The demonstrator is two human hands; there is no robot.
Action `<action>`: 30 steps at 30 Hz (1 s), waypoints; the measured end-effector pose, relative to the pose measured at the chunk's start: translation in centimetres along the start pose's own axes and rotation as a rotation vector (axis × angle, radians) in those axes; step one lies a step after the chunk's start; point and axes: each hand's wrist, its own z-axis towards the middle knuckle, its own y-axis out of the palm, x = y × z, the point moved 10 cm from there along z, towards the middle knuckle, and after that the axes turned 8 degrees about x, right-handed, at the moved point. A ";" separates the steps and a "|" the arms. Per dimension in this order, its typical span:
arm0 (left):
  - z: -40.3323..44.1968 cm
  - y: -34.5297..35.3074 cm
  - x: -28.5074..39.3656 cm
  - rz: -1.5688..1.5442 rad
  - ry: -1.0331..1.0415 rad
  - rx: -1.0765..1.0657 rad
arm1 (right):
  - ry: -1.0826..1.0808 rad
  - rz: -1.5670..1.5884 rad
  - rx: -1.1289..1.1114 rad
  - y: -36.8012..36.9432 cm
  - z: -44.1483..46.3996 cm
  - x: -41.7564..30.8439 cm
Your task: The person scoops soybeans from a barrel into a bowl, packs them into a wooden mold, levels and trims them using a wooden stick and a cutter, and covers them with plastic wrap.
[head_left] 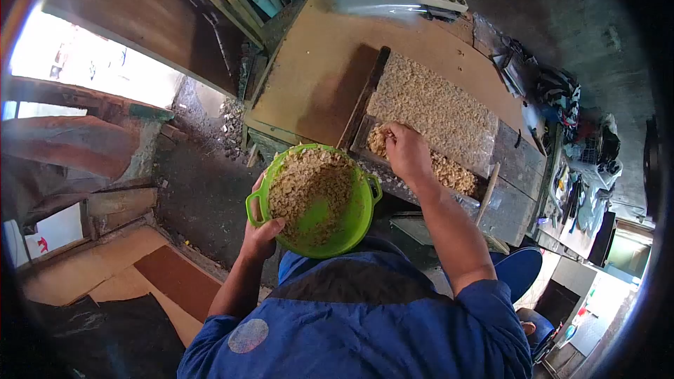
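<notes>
My left hand [262, 237] grips the rim and handle of a bright green basin [363, 217]. Tan flakes [312, 179], which look like wood chips, are heaped toward its far left side, and its green bottom shows at the lower right. My right hand [408, 153] is at the left end of a narrow strip of loose flakes [453, 174] on the bench, fingers bent and drawn together on the flakes. Just beyond that strip lies a wide, flat sheet of pressed-looking flakes [435, 109]. A dark wooden bar [365, 95] borders its left side.
The bench top [302, 84] extends left and behind the flake sheet. A light stick [489, 193] stands at the strip's right end. A power strip [442, 0] lies at the back. Tools and bags [579, 196] crowd the right. Boards [175, 284] lie at lower left.
</notes>
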 end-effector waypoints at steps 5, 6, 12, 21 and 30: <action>0.1 0.0 0.0 -0.032 0.011 -0.010 | -0.060 0.039 -0.045 0.5 -0.3 -0.8; 0.1 0.0 0.0 -0.031 0.008 -0.009 | -0.079 0.000 -0.043 0.6 -0.5 -1.0; -0.4 -1.5 -1.5 -0.013 -0.078 0.072 | -0.174 -0.029 -0.003 0.5 -1.2 -2.4; -0.3 -0.5 -0.6 -0.004 -0.033 0.013 | -0.206 -0.055 0.072 0.6 -0.6 -1.6; -0.2 0.0 -0.3 -0.008 0.023 -0.007 | -0.241 0.006 0.137 -1.5 -1.7 -4.2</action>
